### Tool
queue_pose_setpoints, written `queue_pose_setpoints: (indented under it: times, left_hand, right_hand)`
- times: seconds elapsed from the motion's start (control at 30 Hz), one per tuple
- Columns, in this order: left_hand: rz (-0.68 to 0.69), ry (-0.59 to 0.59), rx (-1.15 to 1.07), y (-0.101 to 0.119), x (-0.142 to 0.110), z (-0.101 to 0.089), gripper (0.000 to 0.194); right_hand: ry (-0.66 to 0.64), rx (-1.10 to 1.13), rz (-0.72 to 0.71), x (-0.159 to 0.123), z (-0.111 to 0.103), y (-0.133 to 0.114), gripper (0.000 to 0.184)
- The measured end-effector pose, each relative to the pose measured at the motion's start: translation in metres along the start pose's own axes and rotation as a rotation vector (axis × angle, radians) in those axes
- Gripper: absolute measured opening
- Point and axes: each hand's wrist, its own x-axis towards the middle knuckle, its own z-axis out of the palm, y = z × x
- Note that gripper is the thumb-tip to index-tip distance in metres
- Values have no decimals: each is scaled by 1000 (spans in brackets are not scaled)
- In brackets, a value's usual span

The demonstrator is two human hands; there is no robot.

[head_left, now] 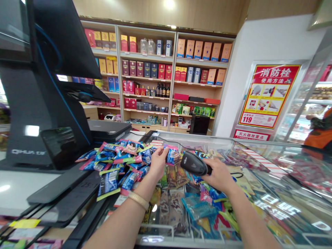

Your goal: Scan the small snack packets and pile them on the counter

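Observation:
Between the fingers of my left hand [157,162] is a small blue snack packet with pink ends [171,155], held up over the glass counter [220,138]. My right hand [218,174] is closed round the handle of a black barcode scanner [194,164]. The scanner's head points left, close to the packet but apart from it. Left of my left hand lies a heap of similar blue packets [121,157] with pink or green-yellow ends. One packet [108,183] at the heap's near side shows a white barcode label.
A black checkout terminal [38,121] stands at the left, with a flat black device [59,183] in front. Under the glass lie many bagged goods [199,207]. Shelves of boxed bottles [145,69] line the back, and a red notice [268,95] hangs at the right.

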Motion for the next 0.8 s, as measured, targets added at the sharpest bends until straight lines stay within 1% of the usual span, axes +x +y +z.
queue_pose_setpoints:
  times: [0.23,0.33,0.4,0.43,0.47,0.57,0.63,0.7,0.77,0.8]
  left_hand:
    - [5,-5,4,-2,-1,0,41]
    - [17,-6,33,-5,0,-1,41]
    - [63,-3,106,-6,1,-1,38]
    - [120,8,173,-5,1,-2,35]
    - [206,23,261,-2,2,-3,31]
    - [554,62,618,16,3,-9,18]
    - [740,129,882,32,3,-16,19]
    - [827,262,1133,43,4,-24,23]
    - [823,379,1341,46,6,-33,26]
    - [798,407,1426,45,7,-36,27]
  right_hand:
    - [-28,0,-5,1,-1,-3,29]
    - [-7,1,-2,1,1,-3,32]
    - [21,7,8,0,3,0,34]
    - [39,10,15,0,4,2,35]
    - [61,12,24,-1,5,5,35]
    - [146,3,55,-2,7,14,34]
    - [202,-11,75,-2,7,19,34]
    - [243,-26,92,-2,6,22,34]
    - [280,-30,100,-2,5,24,35]
    - [299,-27,101,-2,4,24,35]
